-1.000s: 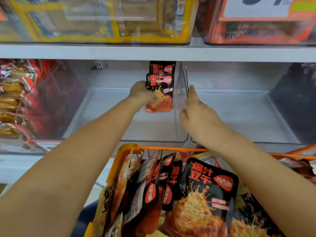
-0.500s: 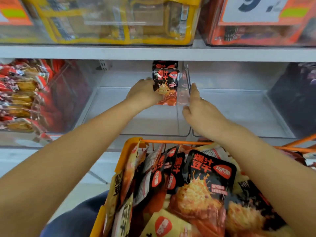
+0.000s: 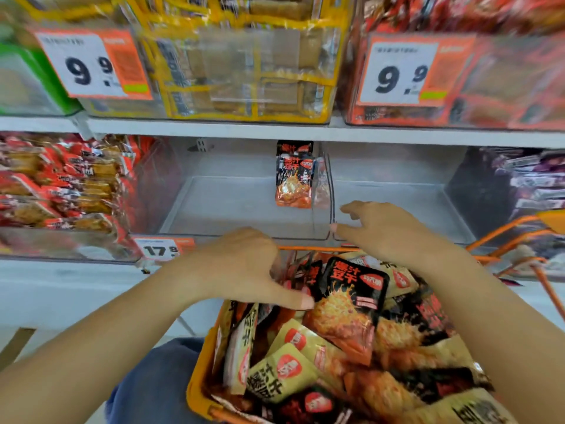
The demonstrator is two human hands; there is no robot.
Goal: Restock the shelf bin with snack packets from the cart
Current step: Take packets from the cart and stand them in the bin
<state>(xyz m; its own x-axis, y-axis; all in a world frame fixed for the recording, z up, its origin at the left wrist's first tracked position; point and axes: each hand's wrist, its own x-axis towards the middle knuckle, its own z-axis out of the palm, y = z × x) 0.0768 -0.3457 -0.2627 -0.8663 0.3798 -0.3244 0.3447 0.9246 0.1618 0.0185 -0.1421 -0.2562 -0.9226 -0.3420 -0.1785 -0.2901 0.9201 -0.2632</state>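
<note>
A black-and-orange snack packet [image 3: 293,182] stands upright at the back right of the clear shelf bin [image 3: 232,209], with another behind it. My left hand [image 3: 244,267] hovers over the orange cart [image 3: 198,390], thumb touching a black packet [image 3: 351,298] on top of the pile; it holds nothing. My right hand [image 3: 385,231] is above the cart's far rim, fingers loosely spread, empty, near the bin's front corner. The cart is heaped with black and yellow snack packets [image 3: 284,374].
A second clear bin [image 3: 397,206] stands to the right. Bins with red packets [image 3: 61,191] sit at the left and with dark packets [image 3: 526,185] at the right. Upper shelf [image 3: 275,131] carries stocked bins with 9.9 price tags [image 3: 91,65].
My left hand let go of the packet in the bin and drew back down to the cart. My right hand left the bin divider and also pulled back. The camera tilted up.
</note>
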